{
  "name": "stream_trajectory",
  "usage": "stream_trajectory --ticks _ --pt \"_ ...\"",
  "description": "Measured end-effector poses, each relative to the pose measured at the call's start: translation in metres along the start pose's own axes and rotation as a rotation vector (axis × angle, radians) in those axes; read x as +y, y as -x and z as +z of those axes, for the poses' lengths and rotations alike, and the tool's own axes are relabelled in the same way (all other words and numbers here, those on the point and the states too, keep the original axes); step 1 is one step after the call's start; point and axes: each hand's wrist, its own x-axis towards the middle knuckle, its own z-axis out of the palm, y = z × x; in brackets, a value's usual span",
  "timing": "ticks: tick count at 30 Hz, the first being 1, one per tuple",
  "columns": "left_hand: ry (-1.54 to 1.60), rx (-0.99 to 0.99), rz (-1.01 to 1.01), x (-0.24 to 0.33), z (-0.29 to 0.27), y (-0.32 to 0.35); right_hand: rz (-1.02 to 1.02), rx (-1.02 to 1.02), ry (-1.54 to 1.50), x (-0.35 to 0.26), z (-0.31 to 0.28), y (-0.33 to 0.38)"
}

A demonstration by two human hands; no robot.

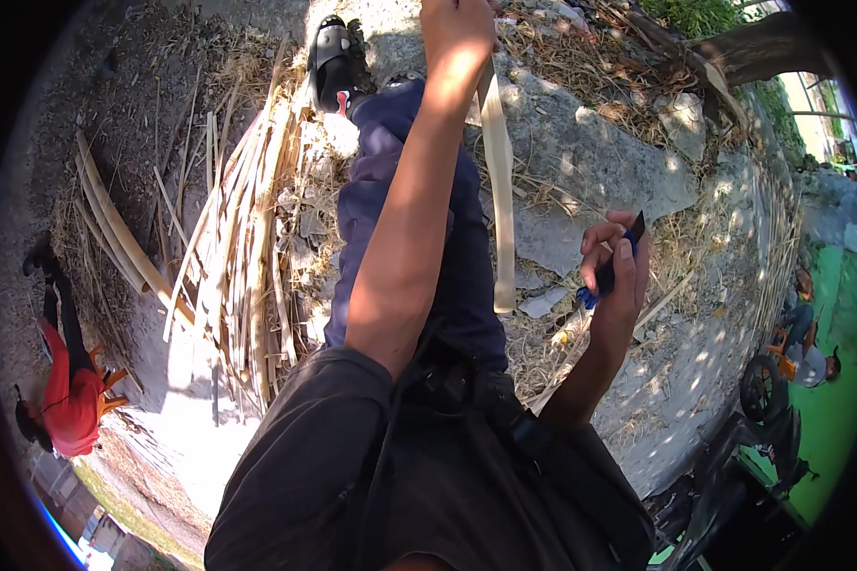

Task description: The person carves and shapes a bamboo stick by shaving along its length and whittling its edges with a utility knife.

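So the pale flat strip runs from the left hand down beside the dark trousers, with its near end loose. The left fist looks closed round its far end, though the fingertips are past the top edge. The right hand is off to the side, well apart from the strip, fingers curled round a blue-handled knife with the dark blade pointing up and away.

Progress-wise, I'd say this piece is somewhere in the middle: it's split out and flat, but the knife being out suggests more work on it. Can't tell how much. There's a big heap of strips left of the legs, plus some curved, thicker pieces beyond it that look less worked. No idea which of the heap is finished.

Hard to make out: the strip's far end, its edges, and most of the knife handle under the fingers. Two people, one in red, are tiny and warped at the rim.
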Motion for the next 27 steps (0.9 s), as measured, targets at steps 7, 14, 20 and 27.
stream_trajectory --ticks 7,14,20,27 --pt "0.001 -0.098 -0.048 -0.031 -0.003 -0.013 0.203 -0.302 0.203 0.001 0.024 0.008" --pt "-0.023 -0.077 -0.105 -0.029 -0.003 -0.012 0.465 -0.359 -0.02 0.012 0.03 0.014" --pt "0.122 -0.097 -0.19 -0.025 -0.004 -0.012 0.427 -0.365 -0.08 0.016 0.034 0.017" --pt "0.666 -0.455 -0.407 -0.012 -0.018 -0.01 0.309 -0.422 -0.159 0.009 0.051 0.021"
